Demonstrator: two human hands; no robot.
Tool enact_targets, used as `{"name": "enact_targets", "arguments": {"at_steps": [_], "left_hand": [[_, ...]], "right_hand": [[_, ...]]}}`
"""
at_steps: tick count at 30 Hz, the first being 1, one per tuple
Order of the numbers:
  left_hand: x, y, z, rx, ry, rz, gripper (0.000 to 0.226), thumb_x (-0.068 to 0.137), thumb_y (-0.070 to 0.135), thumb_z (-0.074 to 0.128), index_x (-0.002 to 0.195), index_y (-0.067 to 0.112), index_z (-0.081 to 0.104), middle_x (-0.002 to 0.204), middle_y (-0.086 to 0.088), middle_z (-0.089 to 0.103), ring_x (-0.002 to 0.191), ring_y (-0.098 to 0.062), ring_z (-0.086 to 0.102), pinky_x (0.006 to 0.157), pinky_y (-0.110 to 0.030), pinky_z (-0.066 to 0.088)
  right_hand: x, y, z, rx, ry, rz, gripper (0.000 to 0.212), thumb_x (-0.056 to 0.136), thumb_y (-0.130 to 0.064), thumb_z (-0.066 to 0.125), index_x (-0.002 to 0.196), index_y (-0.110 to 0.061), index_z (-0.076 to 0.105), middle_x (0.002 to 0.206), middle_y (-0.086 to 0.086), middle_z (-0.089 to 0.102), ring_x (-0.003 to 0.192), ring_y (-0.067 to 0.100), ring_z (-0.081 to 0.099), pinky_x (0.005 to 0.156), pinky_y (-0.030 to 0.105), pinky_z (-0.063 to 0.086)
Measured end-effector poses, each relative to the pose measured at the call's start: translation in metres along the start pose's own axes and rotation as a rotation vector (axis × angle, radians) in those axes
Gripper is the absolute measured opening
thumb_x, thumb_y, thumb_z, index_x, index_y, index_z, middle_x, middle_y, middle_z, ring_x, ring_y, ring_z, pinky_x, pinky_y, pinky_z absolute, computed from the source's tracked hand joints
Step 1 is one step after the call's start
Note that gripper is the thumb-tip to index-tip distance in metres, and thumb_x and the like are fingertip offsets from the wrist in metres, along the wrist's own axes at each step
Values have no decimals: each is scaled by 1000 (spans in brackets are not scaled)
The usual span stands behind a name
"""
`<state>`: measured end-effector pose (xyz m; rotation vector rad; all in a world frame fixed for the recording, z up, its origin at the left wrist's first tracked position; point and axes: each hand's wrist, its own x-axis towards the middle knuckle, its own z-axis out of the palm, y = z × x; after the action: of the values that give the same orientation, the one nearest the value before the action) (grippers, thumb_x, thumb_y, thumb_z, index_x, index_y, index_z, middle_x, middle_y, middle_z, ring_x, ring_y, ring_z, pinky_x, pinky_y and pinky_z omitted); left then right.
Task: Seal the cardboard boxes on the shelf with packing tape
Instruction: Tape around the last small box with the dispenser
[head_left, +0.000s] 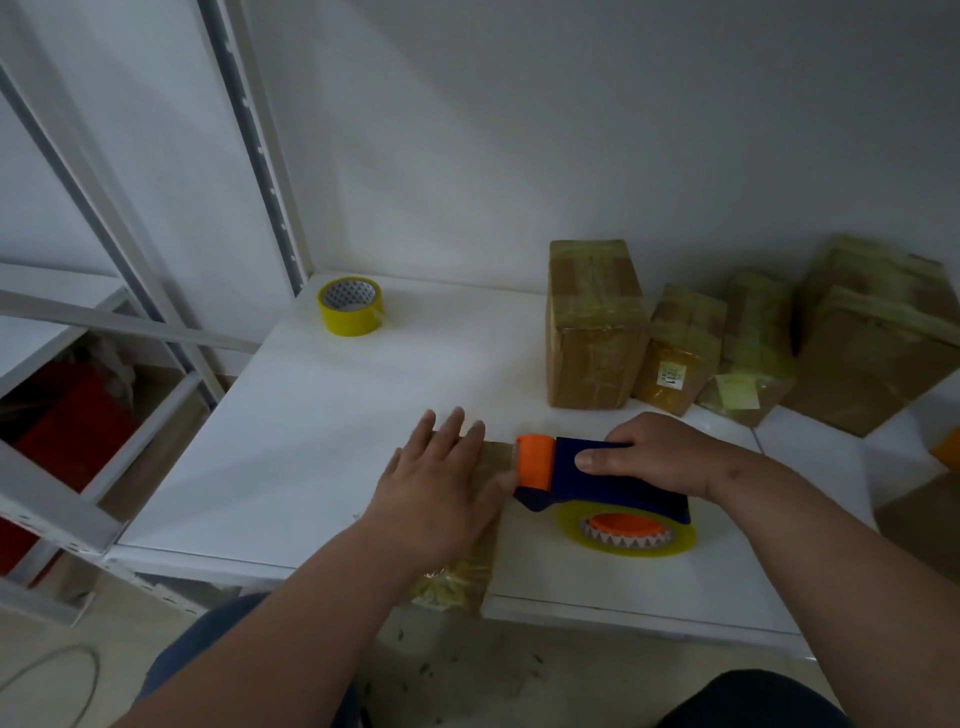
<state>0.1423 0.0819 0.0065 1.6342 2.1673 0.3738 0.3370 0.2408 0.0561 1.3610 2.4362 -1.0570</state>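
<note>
While the white shelf (311, 441) carries everything in view, its metal frame uprights (260, 150) rise at the left against a pale wall. At the back right, four taped cardboard boxes stand close together: the widest box (872, 358) at the far right, a tall box (592, 332) at the left of the group, and between them a small box with a white label (678, 353) and another box with a pale label (748, 353). At the shelf's front edge lies a small flat cardboard box (475, 577), covered in glossy tape and mostly hidden under the left hand (441, 483), which presses down on it with fingers straight and spread, gripping nothing. Just right of that hand, the right hand (660, 457) grasps the blue handle of a tape dispenser (608, 478), fingers curled round it, thumb lying along its side. The dispenser's orange roller (535, 462) meets the box's far right corner, touching the left hand's thumb side. Its yellowish tape roll (631, 535) lies flat on the shelf below the handle. A spare roll of yellow tape (351, 306) sits alone at the back left corner, well apart from the hands.
</note>
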Motion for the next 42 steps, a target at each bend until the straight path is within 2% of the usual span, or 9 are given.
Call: {"name": "enact_targets", "arguments": {"at_steps": [5, 10, 16, 22, 29, 32, 34, 37, 42], "left_hand": [[2, -4, 7, 140, -4, 4, 84, 89, 74, 13, 156, 26, -3, 163, 6, -9, 148, -17, -21, 123, -38, -2], [9, -10, 15, 166, 3, 29, 100, 75, 83, -9, 156, 25, -5, 164, 5, -8, 148, -16, -21, 123, -42, 5], [1, 2, 1, 177, -40, 15, 80, 93, 69, 12, 156, 22, -6, 163, 5, -12, 146, -16, -25, 122, -36, -8], [3, 2, 3, 187, -48, 4, 78, 95, 67, 13, 156, 22, -6, 164, 2, -10, 147, -18, -24, 122, -38, -5], [-3, 5, 0, 147, -53, -15, 78, 95, 66, 15, 155, 23, -10, 163, 6, -15, 146, -17, -26, 122, -37, -5], [-3, 5, -2, 98, -50, -24, 81, 94, 67, 17, 154, 21, -12, 162, 6, -17, 145, -16, -28, 122, -35, -7], [-4, 5, -5, 3, -43, -52, 90, 90, 72, 20, 153, 20, -16, 161, 6, -21, 143, -14, -30, 122, -35, -5], [-8, 6, -10, -78, -15, -116, 101, 82, 80, 30, 153, 26, -18, 159, 9, -25, 142, -13, -32, 122, -43, -2], [-26, 13, -12, 119, -51, -141, 110, 71, 86, 46, 153, 38, -8, 160, 12, -21, 147, -19, -23, 121, -51, 2]], "right_hand": [[-2, 0, -1, -10, -26, -5, 44, 82, -64, 57, 80, -21, 67, 78, -2, 65, 71, 12, 62, 61, 21, 41], [-1, 7, -3, 7, -51, 25, 47, 81, -65, 56, 86, -20, 70, 88, 3, 70, 79, 16, 66, 70, 25, 47], [1, -7, -12, -126, -69, 9, 48, 84, -66, 52, 84, -20, 67, 84, 2, 66, 76, 15, 63, 68, 27, 45], [8, -25, -18, -184, -104, 78, 47, 84, -64, 56, 75, -18, 62, 77, 1, 62, 71, 15, 59, 63, 27, 41], [17, -7, 1, -281, -183, 244, 46, 75, -59, 69, 97, -19, 62, 104, 2, 61, 92, 16, 59, 81, 29, 48], [10, -4, -8, -4, -106, 293, 46, 76, -59, 70, 96, -19, 63, 103, 2, 62, 92, 16, 60, 84, 29, 48], [5, -4, -14, 68, -49, 292, 51, 76, -61, 69, 101, -17, 62, 101, 3, 62, 88, 15, 60, 73, 27, 48], [1, -5, -12, -147, 142, 209, 45, 82, -62, 59, 77, -17, 56, 77, 0, 57, 68, 13, 56, 53, 25, 36], [-14, -2, 13, -330, 467, 33, 29, 90, -46, 46, 73, -23, 47, 69, -4, 52, 67, 17, 53, 61, 30, 37]]}}
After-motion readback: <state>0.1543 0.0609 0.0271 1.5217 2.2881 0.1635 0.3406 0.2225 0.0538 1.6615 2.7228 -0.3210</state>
